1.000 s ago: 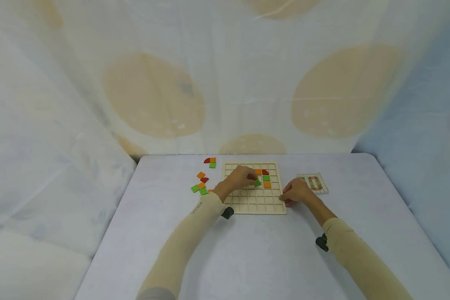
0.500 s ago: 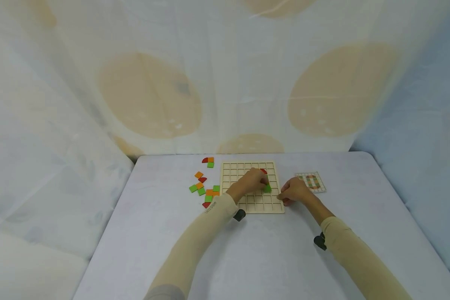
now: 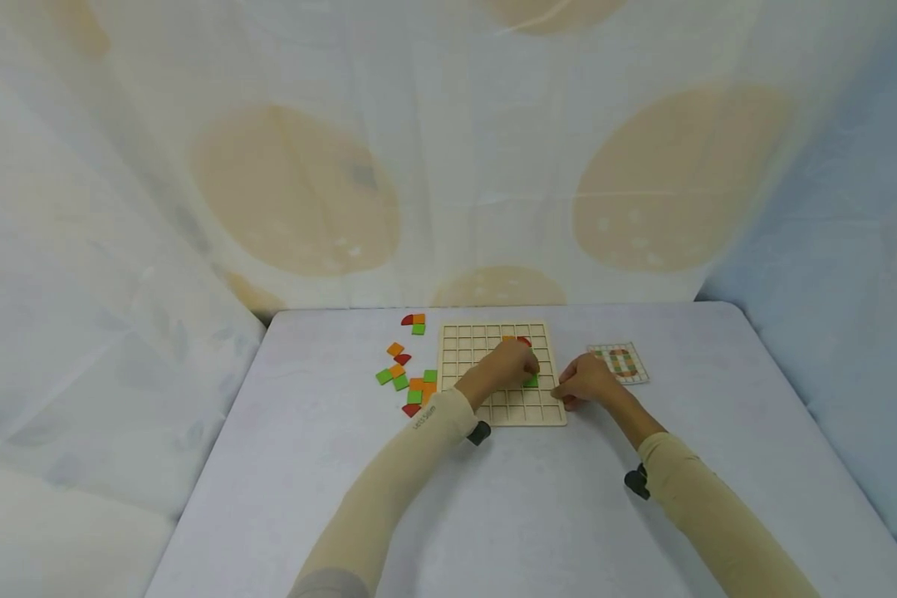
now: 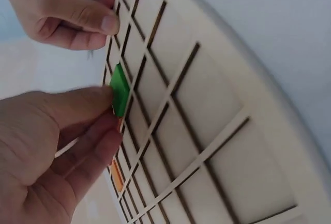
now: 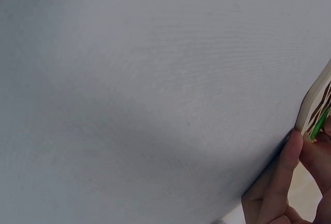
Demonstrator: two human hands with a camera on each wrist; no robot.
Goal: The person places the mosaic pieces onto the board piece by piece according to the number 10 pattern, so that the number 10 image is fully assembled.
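1. On the counter (image 3: 344, 465), loose coloured tiles (image 3: 407, 382) lie left of the grid board (image 3: 486, 336).
2. Left hand (image 3: 504, 365) pinches a green tile (image 4: 120, 90) on the board's right part.
3. Right hand (image 3: 586, 382) grips the board's right edge, fingers curled.
4. Pattern card (image 3: 619, 363) lies farthest right.

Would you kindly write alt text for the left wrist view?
A left hand pinches a green tile over a cell of a wooden grid board. The right hand touches the board's far edge.
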